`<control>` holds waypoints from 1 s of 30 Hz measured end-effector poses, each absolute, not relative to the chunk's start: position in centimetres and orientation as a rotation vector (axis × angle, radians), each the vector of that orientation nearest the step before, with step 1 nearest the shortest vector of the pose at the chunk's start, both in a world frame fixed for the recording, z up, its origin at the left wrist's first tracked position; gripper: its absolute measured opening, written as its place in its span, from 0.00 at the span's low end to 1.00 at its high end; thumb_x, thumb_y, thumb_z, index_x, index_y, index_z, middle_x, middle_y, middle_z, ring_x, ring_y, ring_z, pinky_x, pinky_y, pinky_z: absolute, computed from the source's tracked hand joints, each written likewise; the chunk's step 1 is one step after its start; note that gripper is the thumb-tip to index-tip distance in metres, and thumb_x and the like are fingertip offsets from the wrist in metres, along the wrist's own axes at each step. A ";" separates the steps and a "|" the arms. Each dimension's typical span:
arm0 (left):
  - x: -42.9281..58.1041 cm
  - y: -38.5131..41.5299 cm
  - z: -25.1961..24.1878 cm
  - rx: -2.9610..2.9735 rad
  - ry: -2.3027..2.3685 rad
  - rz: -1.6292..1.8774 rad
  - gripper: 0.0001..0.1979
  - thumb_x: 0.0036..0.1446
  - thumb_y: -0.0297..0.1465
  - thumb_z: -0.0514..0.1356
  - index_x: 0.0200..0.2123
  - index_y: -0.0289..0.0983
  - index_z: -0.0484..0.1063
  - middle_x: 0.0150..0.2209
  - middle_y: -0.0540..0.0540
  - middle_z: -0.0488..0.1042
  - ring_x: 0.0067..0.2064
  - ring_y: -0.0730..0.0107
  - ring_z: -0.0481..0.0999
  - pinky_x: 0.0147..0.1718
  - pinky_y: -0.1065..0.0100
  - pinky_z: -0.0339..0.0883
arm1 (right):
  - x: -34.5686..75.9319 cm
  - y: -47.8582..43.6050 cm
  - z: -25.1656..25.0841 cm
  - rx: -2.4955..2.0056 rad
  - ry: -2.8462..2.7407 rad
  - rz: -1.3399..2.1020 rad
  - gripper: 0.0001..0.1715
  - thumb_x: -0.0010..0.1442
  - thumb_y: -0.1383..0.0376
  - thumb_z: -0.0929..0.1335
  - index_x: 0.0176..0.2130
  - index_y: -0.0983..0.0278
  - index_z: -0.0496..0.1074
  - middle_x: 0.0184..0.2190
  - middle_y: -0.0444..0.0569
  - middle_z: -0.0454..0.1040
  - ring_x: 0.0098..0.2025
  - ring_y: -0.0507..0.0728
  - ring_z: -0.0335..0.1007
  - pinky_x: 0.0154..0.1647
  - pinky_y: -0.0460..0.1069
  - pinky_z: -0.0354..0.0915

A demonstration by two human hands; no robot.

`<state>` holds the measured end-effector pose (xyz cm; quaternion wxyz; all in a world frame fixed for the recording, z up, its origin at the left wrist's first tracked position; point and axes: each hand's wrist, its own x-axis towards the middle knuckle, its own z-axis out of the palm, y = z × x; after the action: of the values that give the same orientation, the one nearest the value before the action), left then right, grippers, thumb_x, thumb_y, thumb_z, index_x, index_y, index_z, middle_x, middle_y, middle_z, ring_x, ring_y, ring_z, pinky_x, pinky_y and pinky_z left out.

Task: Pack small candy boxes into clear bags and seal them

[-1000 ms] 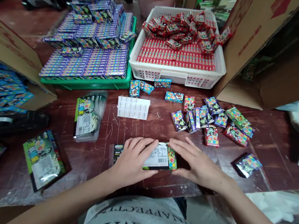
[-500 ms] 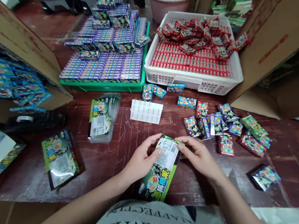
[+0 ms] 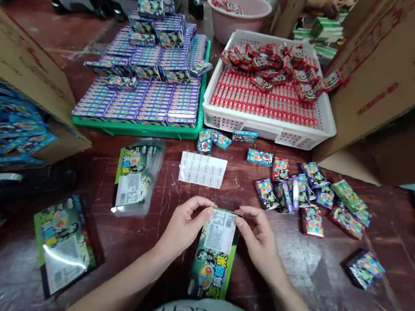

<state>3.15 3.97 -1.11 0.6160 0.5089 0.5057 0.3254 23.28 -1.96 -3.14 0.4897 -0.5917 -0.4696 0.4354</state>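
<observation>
The tabletop [image 3: 97, 171] is dark red, glossy and scratched, and stands in a cluttered workroom; large cardboard cartons flank it, and a co-worker's hand [image 3: 331, 8] shows at the far right. The printed pack [image 3: 215, 265] is front and centre, directly before the person's body. Its long axis runs away from the person, the far end leaning slightly right; the barcode label is at that far end. Left hand [image 3: 184, 227] and right hand [image 3: 261, 237]: each grip is narrow, pinching a far corner of the pack, thumbs on the printed face. Whether the pack rests fully on the tabletop cannot be told. Containers: the green tray [image 3: 145, 130] carries stacked purple boxes [image 3: 141, 100]; the white basket [image 3: 302, 139] holds red boxes [image 3: 265, 102], rowed below and heaped above; the pink basin [image 3: 237, 26] behind holds red packets; the left carton [image 3: 23, 62] holds blue packets [image 3: 12, 115].
</observation>
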 end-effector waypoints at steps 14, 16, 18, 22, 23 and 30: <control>2.0 5.5 -0.9 1.223 1.107 0.617 0.12 0.62 0.38 0.63 0.43 0.37 0.80 0.44 0.44 0.82 0.45 0.63 0.79 0.48 0.62 0.70 | 24.2 -0.6 -2.7 -1.398 -1.347 1.147 0.09 0.66 0.59 0.70 0.45 0.56 0.78 0.44 0.49 0.79 0.49 0.58 0.74 0.53 0.54 0.68; 1.7 5.9 -0.4 1.281 1.113 0.575 0.11 0.60 0.38 0.65 0.40 0.38 0.80 0.43 0.44 0.82 0.44 0.63 0.80 0.47 0.62 0.71 | 24.1 0.1 -2.0 -1.392 -1.362 1.209 0.08 0.64 0.58 0.71 0.38 0.58 0.78 0.41 0.49 0.79 0.47 0.58 0.74 0.51 0.54 0.68; 1.5 6.3 0.2 1.306 1.129 0.556 0.09 0.57 0.36 0.66 0.38 0.37 0.80 0.40 0.45 0.83 0.42 0.64 0.80 0.45 0.63 0.71 | 23.6 0.8 -1.4 -1.422 -1.266 1.285 0.09 0.61 0.57 0.73 0.37 0.60 0.77 0.38 0.48 0.77 0.43 0.58 0.73 0.47 0.53 0.68; 1.4 7.0 0.9 1.234 1.187 0.518 0.07 0.55 0.34 0.67 0.34 0.36 0.80 0.34 0.47 0.82 0.34 0.68 0.77 0.38 0.66 0.70 | 22.3 1.9 -0.8 -1.418 -0.937 1.515 0.14 0.56 0.56 0.76 0.38 0.61 0.74 0.33 0.43 0.73 0.35 0.53 0.69 0.39 0.49 0.65; 1.3 7.1 1.0 1.215 1.197 0.508 0.08 0.55 0.35 0.67 0.34 0.36 0.80 0.33 0.47 0.82 0.33 0.69 0.77 0.38 0.66 0.70 | 22.1 2.1 -0.8 -1.405 -0.890 1.559 0.14 0.56 0.56 0.76 0.36 0.62 0.74 0.32 0.42 0.73 0.34 0.52 0.68 0.38 0.48 0.64; 0.7 7.1 0.1 1.213 1.053 0.466 0.12 0.57 0.39 0.68 0.41 0.38 0.82 0.41 0.45 0.83 0.42 0.65 0.80 0.47 0.62 0.72 | 23.6 1.7 -0.1 -1.451 -1.021 1.536 0.12 0.59 0.54 0.75 0.35 0.61 0.78 0.35 0.44 0.77 0.39 0.54 0.70 0.44 0.50 0.64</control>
<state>0.74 7.06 0.12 0.6701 0.5384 0.4673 0.2067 23.59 1.69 -0.06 0.3871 -0.5700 -0.4011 0.6036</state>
